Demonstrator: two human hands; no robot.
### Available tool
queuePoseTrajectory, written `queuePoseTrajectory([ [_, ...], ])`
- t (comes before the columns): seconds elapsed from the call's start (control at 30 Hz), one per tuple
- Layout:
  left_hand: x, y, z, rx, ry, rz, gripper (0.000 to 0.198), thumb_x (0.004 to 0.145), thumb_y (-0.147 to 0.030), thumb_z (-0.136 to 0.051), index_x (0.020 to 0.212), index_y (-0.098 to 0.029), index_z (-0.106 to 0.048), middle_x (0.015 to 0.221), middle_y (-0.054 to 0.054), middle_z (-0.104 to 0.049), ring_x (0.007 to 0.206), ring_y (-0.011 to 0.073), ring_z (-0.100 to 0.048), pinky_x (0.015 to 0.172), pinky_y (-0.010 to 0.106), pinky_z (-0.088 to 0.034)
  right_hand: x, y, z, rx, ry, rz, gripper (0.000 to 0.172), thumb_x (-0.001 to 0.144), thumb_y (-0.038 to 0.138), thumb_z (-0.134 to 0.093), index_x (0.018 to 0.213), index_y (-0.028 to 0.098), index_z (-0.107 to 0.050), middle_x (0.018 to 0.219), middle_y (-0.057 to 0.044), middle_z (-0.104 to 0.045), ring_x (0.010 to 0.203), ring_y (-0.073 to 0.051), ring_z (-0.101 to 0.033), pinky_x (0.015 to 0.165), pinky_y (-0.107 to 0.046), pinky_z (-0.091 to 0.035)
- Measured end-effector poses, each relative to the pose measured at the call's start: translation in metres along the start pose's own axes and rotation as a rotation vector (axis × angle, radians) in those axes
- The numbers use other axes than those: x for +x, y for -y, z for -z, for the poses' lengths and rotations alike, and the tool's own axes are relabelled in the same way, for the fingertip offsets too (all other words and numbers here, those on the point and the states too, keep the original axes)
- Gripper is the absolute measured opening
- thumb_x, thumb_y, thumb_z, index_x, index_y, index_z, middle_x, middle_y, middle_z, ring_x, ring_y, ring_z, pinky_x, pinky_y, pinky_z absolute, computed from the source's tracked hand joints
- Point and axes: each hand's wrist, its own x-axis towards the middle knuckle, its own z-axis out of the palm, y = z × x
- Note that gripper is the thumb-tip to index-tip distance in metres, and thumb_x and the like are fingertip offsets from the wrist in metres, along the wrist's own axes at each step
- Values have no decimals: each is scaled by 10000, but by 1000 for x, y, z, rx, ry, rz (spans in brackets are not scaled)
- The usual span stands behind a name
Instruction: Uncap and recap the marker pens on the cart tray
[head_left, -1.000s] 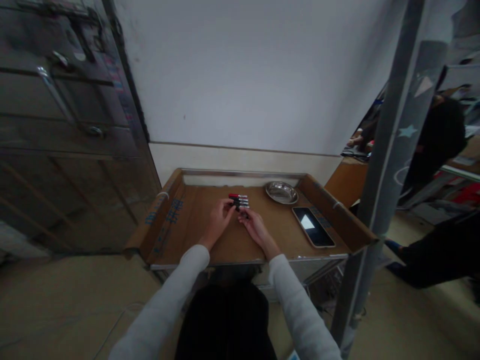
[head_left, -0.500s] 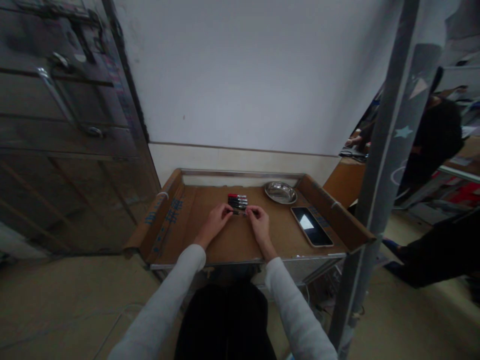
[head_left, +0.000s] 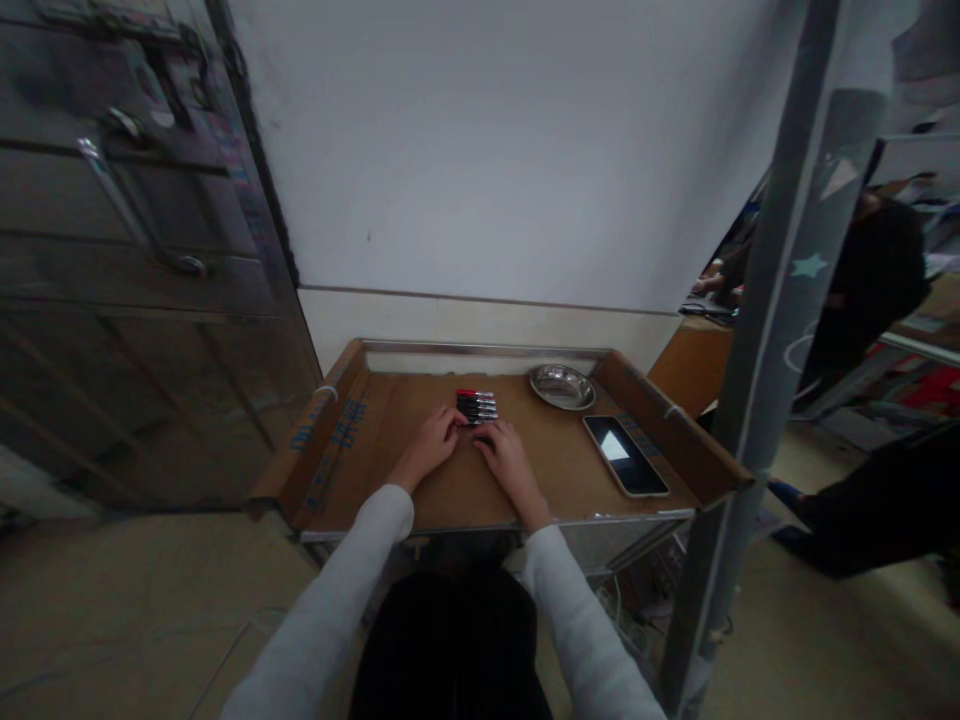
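Note:
Several slim pens (head_left: pixel 476 406) lie side by side in a neat stack of rows on the cardboard. The farthest one has a red end; the others look black with silvery right ends. My left hand (head_left: pixel 437 440) rests at the left end of the nearest black pen (head_left: pixel 480 421), its thumb and fingertips closed on that end. Just on the near side of the row, my right hand (head_left: pixel 506 455) lies with fingers stretched along the pen and the thumb apart. The fingertips partly cover the nearest pen.
A shallow round metal dish (head_left: pixel 562 388) stands at the back right. In front of it lies a phone (head_left: pixel 626 458). The cardboard-lined table (head_left: pixel 405 505) has raised sides. A metal post (head_left: pixel 765 300) rises at the right, with a person (head_left: pixel 877 260) beyond it.
The nearest pen has moved away from me, up against the row. My right hand has shifted left along it and its fingers have loosened. My left hand has barely moved.

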Motion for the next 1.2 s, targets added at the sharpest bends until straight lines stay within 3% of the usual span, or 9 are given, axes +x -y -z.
queuePoseTrajectory([
  [0.13,-1,-7,3,50,102,-40,139,820,-145,-497,911,-198,-588,945,47,-577,964,197,-531,896,373,-438,-1,-7,-2,-40,-61,-40,146,809,150,-526,853,205,-653,928,-80,-600,934,-222,-515,857,-358,-407],
  [0.3,4,-7,1,117,99,-20,71,838,-203,-524,877,-200,-583,911,42,-576,919,197,-536,862,365,-447,4,-13,-8,7,-90,-52,204,828,122,-459,815,200,-647,897,-70,-593,881,-193,-534,827,-321,-417],
  [0.53,8,-7,0,124,10,23,79,839,-175,-495,883,-198,-557,886,38,-549,861,182,-538,811,332,-456,10,-13,-3,-136,-168,-105,230,837,127,-415,919,186,-621,952,-89,-559,870,-195,-521,812,-321,-420],
  [0.63,7,-7,3,191,-91,75,109,864,-192,-443,871,-188,-551,863,51,-555,855,193,-538,819,346,-445,10,-14,5,-228,-210,-112,210,861,177,-411,939,173,-606,962,-104,-566,906,-211,-517,825,-331,-415],
  [0.77,4,-1,8,372,-278,300,173,847,-134,-397,917,-152,-555,911,110,-578,900,236,-536,842,395,-425,7,-24,11,-368,-232,-220,271,866,144,-355,996,122,-591,982,-148,-586,950,-234,-523,851,-350,-394],
  [0.9,-2,8,10,516,-313,497,206,813,-132,-419,959,-89,-556,965,180,-578,947,287,-531,833,432,-418,4,-33,11,-435,-232,-294,303,855,122,-344,1040,88,-582,1010,-190,-599,979,-257,-533,857,-367,-378],
  [1.03,-7,11,9,576,-270,495,201,811,-141,-407,928,-92,-562,963,182,-591,941,286,-535,813,424,-427,2,-35,8,-490,-258,-248,296,850,120,-349,1030,112,-584,999,-165,-614,950,-229,-541,847,-341,-380],
  [1.2,-12,10,7,537,-328,439,200,811,-131,-400,929,-131,-561,962,156,-614,936,258,-553,814,401,-433,2,-35,6,-537,-308,-223,273,825,112,-376,989,127,-593,967,-142,-627,917,-216,-545,837,-323,-383],
])
